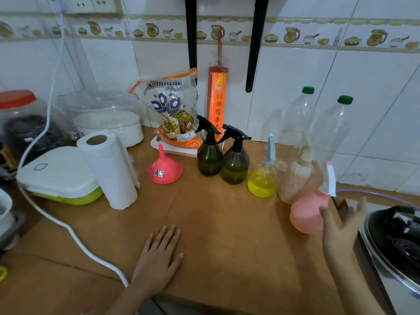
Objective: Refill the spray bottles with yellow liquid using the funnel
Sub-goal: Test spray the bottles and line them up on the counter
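An upside-down pink funnel [164, 170] stands on the wooden table [216, 235]. To its right are two dark green spray bottles [209, 155] [235, 163] with black trigger heads. A clear round bottle holding yellow liquid [261, 181] has a light-blue nozzle. At the right, a pink round spray bottle [305, 212] stands tilted and blurred. My right hand [341, 228] is right beside it with its fingers spread, also blurred. My left hand [159, 253] lies flat on the table, fingers straight, holding nothing.
Two empty plastic bottles with green caps [295, 123] [329, 133] and a bag of grain [295, 180] stand behind the pink bottle. A paper towel roll [109, 169], a white-and-green box [59, 176] and a white cable [45, 212] fill the left. A gas stove [397, 242] borders the right.
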